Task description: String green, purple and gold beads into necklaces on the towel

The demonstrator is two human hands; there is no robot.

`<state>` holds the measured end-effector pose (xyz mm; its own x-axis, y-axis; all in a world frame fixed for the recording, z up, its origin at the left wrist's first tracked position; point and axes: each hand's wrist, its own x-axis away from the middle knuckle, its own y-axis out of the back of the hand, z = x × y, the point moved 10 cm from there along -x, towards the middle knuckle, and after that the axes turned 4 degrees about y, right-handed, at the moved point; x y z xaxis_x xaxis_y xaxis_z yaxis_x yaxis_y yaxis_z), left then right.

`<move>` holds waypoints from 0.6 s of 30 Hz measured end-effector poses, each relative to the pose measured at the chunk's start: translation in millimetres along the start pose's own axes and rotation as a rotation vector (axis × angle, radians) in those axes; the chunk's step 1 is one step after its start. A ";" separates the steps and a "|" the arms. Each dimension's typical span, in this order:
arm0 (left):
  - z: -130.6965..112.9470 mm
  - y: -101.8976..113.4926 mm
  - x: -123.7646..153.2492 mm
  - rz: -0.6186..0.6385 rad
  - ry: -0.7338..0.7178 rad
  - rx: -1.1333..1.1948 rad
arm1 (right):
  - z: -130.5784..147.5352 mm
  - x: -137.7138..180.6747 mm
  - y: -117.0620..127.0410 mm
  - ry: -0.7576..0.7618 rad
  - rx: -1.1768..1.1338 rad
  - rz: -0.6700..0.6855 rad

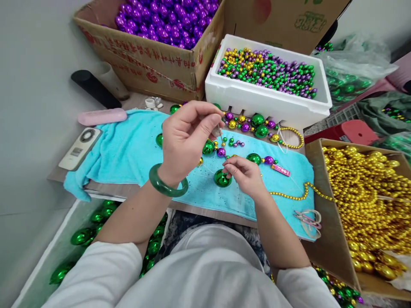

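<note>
My left hand, with a green bangle on the wrist, is raised over a turquoise towel and pinches a thin needle or thread end. Green and purple beads hang on the thread just below it. My right hand is closed on a large green bead resting on the towel. More strung beads lie behind, and a gold bead strand trails off to the right.
A white foam box of mixed small beads stands behind the towel, beside a cardboard box of purple beads. Gold beads fill a box at right. Green balls lie in a tray at lower left. Small scissors rest on the towel's right end.
</note>
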<state>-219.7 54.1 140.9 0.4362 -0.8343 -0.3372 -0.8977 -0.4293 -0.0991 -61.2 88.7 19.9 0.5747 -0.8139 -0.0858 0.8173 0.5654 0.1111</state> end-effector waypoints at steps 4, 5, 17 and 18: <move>33.3 -3.7 6.2 0.109 0.069 0.146 | -3.8 5.8 10.2 -0.027 -0.116 -0.050; 45.6 -12.8 14.0 0.191 0.110 0.148 | -1.2 7.5 12.2 -0.016 -0.154 -0.070; 106.2 -49.9 91.5 0.565 -0.086 -0.863 | 91.5 40.6 73.4 0.364 -0.323 -0.427; 105.9 -43.6 88.7 0.557 -0.095 -0.916 | 97.6 44.8 85.0 0.395 -0.328 -0.487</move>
<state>-148.5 35.5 16.2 -0.0623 -0.9791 -0.1935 -0.5627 -0.1257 0.8170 29.9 87.3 122.2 0.0623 -0.9099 -0.4101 0.9202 0.2115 -0.3295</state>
